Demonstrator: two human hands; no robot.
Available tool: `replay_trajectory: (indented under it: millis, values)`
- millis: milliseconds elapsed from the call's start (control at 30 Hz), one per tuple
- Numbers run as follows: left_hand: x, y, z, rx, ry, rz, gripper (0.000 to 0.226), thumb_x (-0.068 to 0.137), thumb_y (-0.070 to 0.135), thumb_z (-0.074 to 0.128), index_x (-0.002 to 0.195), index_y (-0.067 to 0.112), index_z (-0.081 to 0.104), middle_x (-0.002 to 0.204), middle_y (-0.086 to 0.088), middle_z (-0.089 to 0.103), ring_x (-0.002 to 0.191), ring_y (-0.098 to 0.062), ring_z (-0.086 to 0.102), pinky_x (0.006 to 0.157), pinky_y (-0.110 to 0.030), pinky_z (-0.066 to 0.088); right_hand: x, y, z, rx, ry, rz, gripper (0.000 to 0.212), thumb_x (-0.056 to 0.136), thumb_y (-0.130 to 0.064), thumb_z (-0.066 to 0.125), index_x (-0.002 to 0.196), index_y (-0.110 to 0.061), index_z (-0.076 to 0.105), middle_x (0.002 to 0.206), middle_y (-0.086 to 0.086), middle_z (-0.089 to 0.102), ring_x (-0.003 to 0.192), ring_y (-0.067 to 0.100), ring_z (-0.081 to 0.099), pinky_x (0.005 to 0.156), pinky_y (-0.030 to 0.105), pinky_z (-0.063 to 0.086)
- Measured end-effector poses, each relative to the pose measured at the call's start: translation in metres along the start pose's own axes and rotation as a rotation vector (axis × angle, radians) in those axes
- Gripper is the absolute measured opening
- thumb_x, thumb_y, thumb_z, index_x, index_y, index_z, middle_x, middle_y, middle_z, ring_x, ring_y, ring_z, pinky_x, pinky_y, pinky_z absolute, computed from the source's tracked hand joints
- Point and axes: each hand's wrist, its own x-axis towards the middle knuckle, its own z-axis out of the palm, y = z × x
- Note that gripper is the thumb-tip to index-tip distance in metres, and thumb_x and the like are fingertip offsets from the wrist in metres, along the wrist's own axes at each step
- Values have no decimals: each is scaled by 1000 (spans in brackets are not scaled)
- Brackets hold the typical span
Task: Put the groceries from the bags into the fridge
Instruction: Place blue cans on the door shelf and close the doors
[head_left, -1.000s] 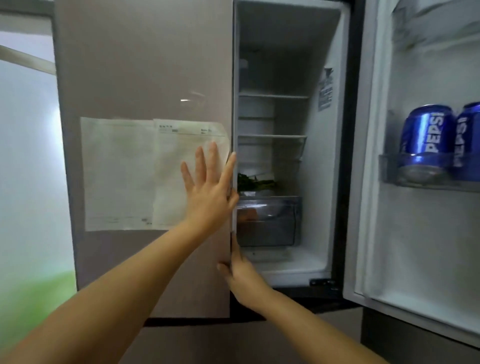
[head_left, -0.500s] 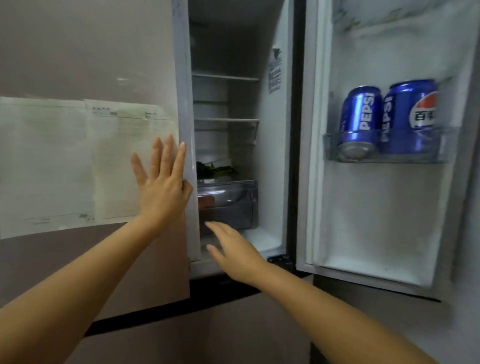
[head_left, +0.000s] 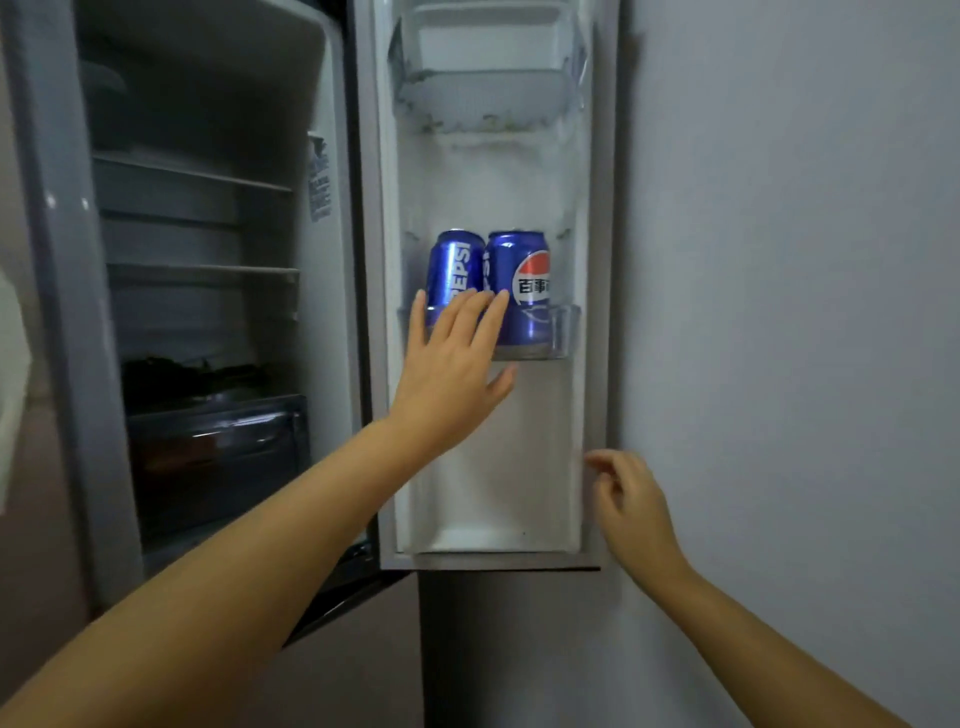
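Note:
The fridge's right door (head_left: 498, 467) stands open, its inner side facing me. Two blue Pepsi cans (head_left: 511, 280) stand side by side on the door's clear shelf (head_left: 563, 332). My left hand (head_left: 454, 364) is spread flat in front of that shelf, fingers straight, fingertips over the lower part of the left can. My right hand (head_left: 628, 499) is at the door's outer right edge, low down, fingers loosely curled beside the edge; a grip is not clear. The fridge compartment (head_left: 208, 260) at left is dark.
Inside the compartment are bare shelves (head_left: 197, 179), dark leafy greens (head_left: 192, 371) and a closed drawer (head_left: 218, 452) below them. An upper door bin (head_left: 488, 67) looks frosted. A plain wall (head_left: 779, 312) lies right behind the door.
The view swung right to the open door. My left hand left the closed left door and reached to the cans' shelf. My right hand moved from the compartment's bottom to the door's outer edge.

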Motion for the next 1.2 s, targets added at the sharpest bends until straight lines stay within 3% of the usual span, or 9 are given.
replay_trajectory:
  millis: [167, 367, 500, 633, 700, 833, 967, 1100, 1200]
  values:
    - [24, 8, -17, -300, 32, -199, 32, 96, 41, 39, 100, 17, 61, 97, 1, 60, 96, -17, 51, 100, -36, 31, 3, 16, -22, -10, -40, 172, 34, 95, -2, 43, 128, -5, 51, 126, 10, 52, 119, 23, 50, 103, 40, 43]
    - [12, -10, -40, -454, 127, -297, 35, 98, 34, 40, 72, 12, 51, 73, -1, 53, 74, -18, 48, 81, -37, 40, -7, -10, -21, 78, -87, 204, 50, 100, -18, 42, 148, -10, 26, 150, 10, 31, 138, 22, 32, 108, 23, 23]
    - [-9, -44, -64, -524, 188, -412, 38, 98, 28, 44, 75, 0, 56, 73, -14, 56, 65, -20, 50, 64, -25, 42, -23, -32, -19, 223, -150, 160, 63, 99, -27, 44, 152, -17, 12, 156, 3, 20, 141, 17, 26, 113, 27, 21]
    - [-35, -76, -90, -614, 213, -593, 32, 100, 24, 39, 77, 11, 57, 74, -3, 54, 65, 0, 51, 63, -18, 45, -45, -64, -8, 356, -253, 8, 73, 92, -35, 53, 147, -36, 4, 155, -13, 15, 139, 0, 17, 114, 23, 19]
    - [-49, -79, -101, -609, 260, -654, 22, 99, 21, 38, 93, 13, 57, 88, 0, 55, 79, 2, 53, 76, -18, 48, -55, -83, 1, 409, -290, -63, 77, 91, -36, 55, 140, -48, -2, 151, -23, 8, 138, -7, 10, 112, 17, 15]
    - [-74, -56, -119, -245, 330, -318, 46, 93, 24, 43, 138, 11, 39, 145, -12, 38, 137, -23, 33, 116, -43, 25, -71, -115, 32, 477, -389, -189, 80, 87, -51, 51, 137, -57, -11, 144, -43, -1, 133, -25, 6, 105, -1, 13]
    - [-89, -52, -120, 342, -46, 337, 45, 95, 33, 38, 139, 25, 40, 153, -9, 30, 144, -28, 17, 116, -56, 8, -79, -136, 77, 603, -497, -288, 81, 87, -63, 44, 150, -40, -2, 157, -23, 11, 143, -2, 21, 113, 28, 29]
    - [-116, -109, -130, 500, -139, 302, 40, 97, 34, 33, 130, 22, 53, 153, -10, 29, 143, -31, 17, 115, -55, 10, -77, -149, 126, 402, -466, -502, 63, 93, -62, 26, 145, -51, -9, 158, -21, -6, 146, 0, 4, 118, 34, 17]
    - [-139, -153, -135, 632, -165, 299, 43, 98, 37, 32, 134, 21, 48, 153, -8, 27, 144, -26, 14, 115, -56, 10, -68, -150, 174, 241, -387, -661, 66, 96, -45, 36, 151, -38, 0, 159, -9, 1, 148, 13, 5, 117, 46, 16]
